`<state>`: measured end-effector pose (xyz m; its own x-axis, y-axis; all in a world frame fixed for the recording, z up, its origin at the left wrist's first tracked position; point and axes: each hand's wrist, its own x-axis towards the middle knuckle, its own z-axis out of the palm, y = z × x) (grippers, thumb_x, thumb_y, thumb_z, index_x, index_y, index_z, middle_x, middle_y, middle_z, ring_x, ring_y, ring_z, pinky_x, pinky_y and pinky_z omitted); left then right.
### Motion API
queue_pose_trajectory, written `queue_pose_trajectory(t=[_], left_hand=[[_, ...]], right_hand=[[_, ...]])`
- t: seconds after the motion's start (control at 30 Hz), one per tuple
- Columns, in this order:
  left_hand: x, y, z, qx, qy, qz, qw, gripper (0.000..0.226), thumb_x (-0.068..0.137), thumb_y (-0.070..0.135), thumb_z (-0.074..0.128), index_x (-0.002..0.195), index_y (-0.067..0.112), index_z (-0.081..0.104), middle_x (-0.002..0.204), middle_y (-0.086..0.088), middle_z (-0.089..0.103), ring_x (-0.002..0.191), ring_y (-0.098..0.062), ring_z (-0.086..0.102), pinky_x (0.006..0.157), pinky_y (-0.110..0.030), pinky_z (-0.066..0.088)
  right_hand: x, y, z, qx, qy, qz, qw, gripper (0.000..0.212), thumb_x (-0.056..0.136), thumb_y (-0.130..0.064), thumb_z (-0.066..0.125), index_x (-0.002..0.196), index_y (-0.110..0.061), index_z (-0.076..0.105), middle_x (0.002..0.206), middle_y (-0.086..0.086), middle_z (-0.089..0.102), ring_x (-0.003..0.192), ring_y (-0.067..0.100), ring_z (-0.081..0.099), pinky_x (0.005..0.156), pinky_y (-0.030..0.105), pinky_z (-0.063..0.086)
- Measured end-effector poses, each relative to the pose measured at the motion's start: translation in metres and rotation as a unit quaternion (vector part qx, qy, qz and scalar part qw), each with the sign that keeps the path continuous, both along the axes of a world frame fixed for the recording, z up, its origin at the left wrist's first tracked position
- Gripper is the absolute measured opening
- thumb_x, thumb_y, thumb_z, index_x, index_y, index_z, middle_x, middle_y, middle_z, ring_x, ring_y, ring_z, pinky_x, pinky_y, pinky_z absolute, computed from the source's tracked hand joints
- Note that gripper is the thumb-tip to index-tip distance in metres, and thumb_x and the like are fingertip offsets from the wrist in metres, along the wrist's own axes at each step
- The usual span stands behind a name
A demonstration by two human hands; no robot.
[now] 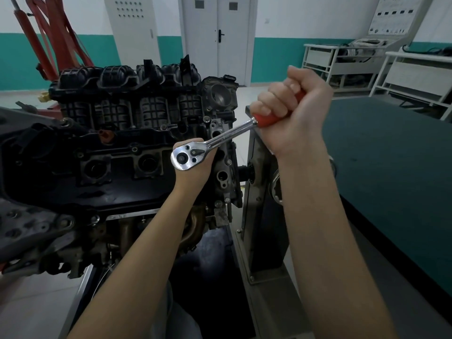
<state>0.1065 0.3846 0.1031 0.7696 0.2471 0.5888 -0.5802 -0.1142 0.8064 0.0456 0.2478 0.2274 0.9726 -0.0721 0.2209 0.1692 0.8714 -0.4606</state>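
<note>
Far left: a red hoist (49,28) stands against the green-and-white wall, behind the engine.
Engine: the dark engine (117,133) fills the left half of the scene, its ribbed black intake manifold (127,79) on the far side and the open ports nearer.
Left hand: the left hand (193,167) comes up from the near edge and is cupped round the underside of the wrench head at the engine's right end; its fingertips are hidden behind the head.
Tool: the ratchet wrench (220,140) lies slanted, its chrome head low and left over the engine's right end, its shaft rising to the right into a red handle (266,118).
Right hand: the right hand (293,111) is clenched in a fist round the red handle, knuckles to the left, held above the engine stand.
Stand: a grey metal engine stand (259,216) rises just right of the engine, between the two forearms.
Right: a bench (391,167) with a dark green top runs along the right side.
Far right: white metal racks (342,62) stand by the wall.
</note>
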Motion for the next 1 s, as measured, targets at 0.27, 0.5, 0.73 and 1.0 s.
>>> queue_pose_trajectory(t=[0.27, 0.5, 0.73, 1.0], left_hand=[[-0.004, -0.001, 0.003, -0.015, -0.015, -0.02, 1.0, 0.042, 0.079, 0.013, 0.057, 0.053, 0.02, 0.025, 0.041, 0.016, 0.027, 0.04, -0.002, 0.025, 0.044, -0.016, 0.022], [-0.005, -0.002, 0.01, -0.031, -0.013, -0.027, 0.999, 0.044, 0.077, 0.007, 0.054, 0.051, 0.023, 0.022, 0.039, 0.017, 0.023, 0.038, -0.001, 0.02, 0.043, -0.015, 0.018], [-0.001, 0.001, 0.004, 0.015, 0.057, 0.013, 0.998, 0.037, 0.073, 0.026, 0.059, 0.044, 0.034, 0.036, 0.046, 0.017, 0.035, 0.045, -0.002, 0.029, 0.047, -0.021, 0.025], [-0.009, -0.002, 0.007, -0.039, -0.018, -0.015, 0.999, 0.044, 0.078, 0.014, 0.059, 0.052, 0.02, 0.024, 0.04, 0.017, 0.027, 0.04, -0.002, 0.024, 0.045, -0.014, 0.022]], right_hand=[[-0.043, 0.015, -0.056, 0.162, -0.016, -0.094, 0.982, 0.041, 0.088, -0.014, 0.041, 0.049, -0.021, 0.032, 0.04, -0.007, 0.024, 0.036, 0.01, 0.022, 0.043, 0.019, 0.029], [-0.048, 0.019, -0.064, 0.157, -0.026, -0.106, 0.981, 0.042, 0.086, -0.013, 0.038, 0.046, -0.021, 0.031, 0.039, -0.006, 0.023, 0.036, 0.011, 0.022, 0.043, 0.02, 0.032], [0.001, 0.0, 0.001, 0.005, -0.011, 0.001, 1.0, 0.041, 0.09, -0.011, 0.042, 0.051, -0.018, 0.033, 0.038, -0.006, 0.025, 0.033, 0.009, 0.021, 0.04, 0.016, 0.027], [-0.044, 0.018, -0.052, 0.147, -0.024, -0.1, 0.984, 0.041, 0.089, -0.015, 0.042, 0.05, -0.02, 0.033, 0.041, -0.006, 0.025, 0.037, 0.011, 0.023, 0.043, 0.02, 0.03]])
